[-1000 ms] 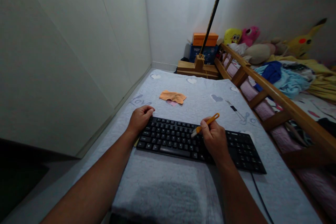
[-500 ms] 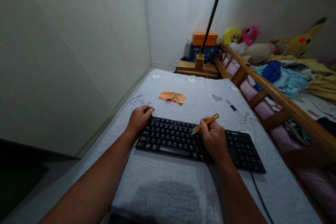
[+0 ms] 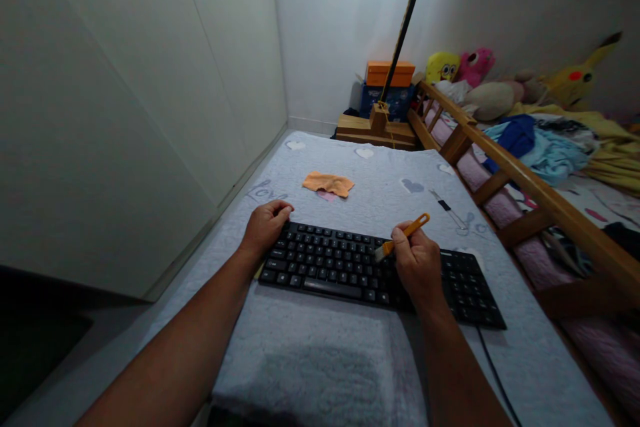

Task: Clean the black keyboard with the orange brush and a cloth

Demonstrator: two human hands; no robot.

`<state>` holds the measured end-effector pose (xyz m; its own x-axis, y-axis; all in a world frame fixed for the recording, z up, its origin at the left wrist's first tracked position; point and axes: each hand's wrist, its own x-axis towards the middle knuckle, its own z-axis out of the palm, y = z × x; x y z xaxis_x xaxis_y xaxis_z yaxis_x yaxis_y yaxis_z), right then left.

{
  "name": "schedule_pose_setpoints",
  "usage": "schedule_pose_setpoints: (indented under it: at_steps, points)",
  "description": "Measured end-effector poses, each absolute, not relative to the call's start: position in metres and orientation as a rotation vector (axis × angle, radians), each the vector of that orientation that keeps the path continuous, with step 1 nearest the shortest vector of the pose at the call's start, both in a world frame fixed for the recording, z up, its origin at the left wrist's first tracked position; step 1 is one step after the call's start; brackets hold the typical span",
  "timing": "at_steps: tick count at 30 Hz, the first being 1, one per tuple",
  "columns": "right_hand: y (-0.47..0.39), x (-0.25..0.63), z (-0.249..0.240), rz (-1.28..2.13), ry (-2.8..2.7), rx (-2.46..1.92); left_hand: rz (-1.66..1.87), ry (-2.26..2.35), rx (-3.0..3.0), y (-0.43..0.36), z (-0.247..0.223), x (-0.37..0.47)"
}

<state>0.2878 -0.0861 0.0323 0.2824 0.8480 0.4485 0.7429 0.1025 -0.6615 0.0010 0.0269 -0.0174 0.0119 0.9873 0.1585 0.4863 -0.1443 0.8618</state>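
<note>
A black keyboard [image 3: 325,259] lies across the pale blue cloth-covered surface, its cable running off toward the front right. My right hand [image 3: 419,263] grips a paintbrush [image 3: 410,225] with an orange handle. The brush's short pale bristles touch the keys right of the middle. At the keyboard's upper left corner, my left hand [image 3: 266,223] is closed against its edge, with fingertips partly hidden. Something yellowish shows under the left edge, mostly covered. Beyond the keyboard, an orange cloth [image 3: 328,183] lies crumpled.
A thin tool with a black grip [image 3: 444,205] lies at the back right. Along the right runs a wooden bed rail [image 3: 530,170], with clothes and plush toys behind it. White cabinet doors [image 3: 150,80] stand at left. A lamp pole [image 3: 405,27] rises beyond the far edge.
My right hand and the brush have shifted a little to the right along the keys. My left hand and the keyboard have stayed in place.
</note>
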Motion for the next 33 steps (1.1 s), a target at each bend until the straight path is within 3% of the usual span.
schedule_pose_setpoints:
  at_steps: [33]
  points:
    - [-0.0845,0.2892,0.0295,0.171,-1.460,-1.656,1.072,1.501,1.693,0.0288,-0.0206,-0.0006]
